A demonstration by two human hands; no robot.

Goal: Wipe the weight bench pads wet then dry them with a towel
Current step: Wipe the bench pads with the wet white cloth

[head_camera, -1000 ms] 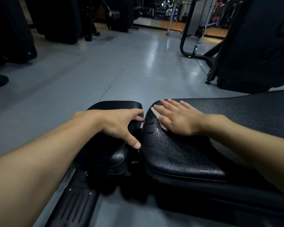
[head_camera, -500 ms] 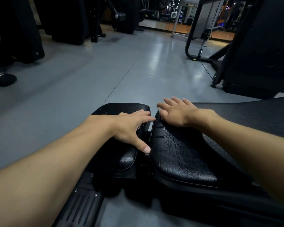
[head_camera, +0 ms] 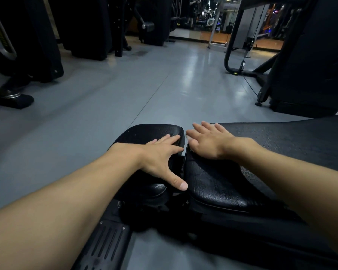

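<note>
Low over the bench now, centre of the frame. The left hand [head_camera: 160, 156] lies flat on the small pad [head_camera: 144, 133], fingers spread and the thumb stretched down toward the gap between the cushions. Across that gap the right hand [head_camera: 209, 142] is flat as well, fingers straight, pressing on the upper left end of the large pad [head_camera: 222, 184], which runs off to the right edge of the frame. The hands are apart, one on each pad, and neither is curled round anything. Whether a wipe sits under that right palm I cannot tell, as the hand covers the spot.

Just below the right hand the large pad glistens with what look like beads of moisture, so I'd judge the wet pass is under way on this end. No towel is in view.

As for handling, these pads look like textured vinyl over foam: firm with a little give, and bolted to the frame, so there is nothing to lift. The job looks like flat-palm pressure along the top face, then round the rolled edge at lower centre. Wet vinyl is likely slick, so a palm could skate, and bracing on the neighbouring pad, as the left hand does, seems sensible.

A ribbed footplate [head_camera: 105, 244] sits at lower left. Grey floor [head_camera: 164, 84] stretches up the middle, with dark machines [head_camera: 37, 36] at upper left.
</note>
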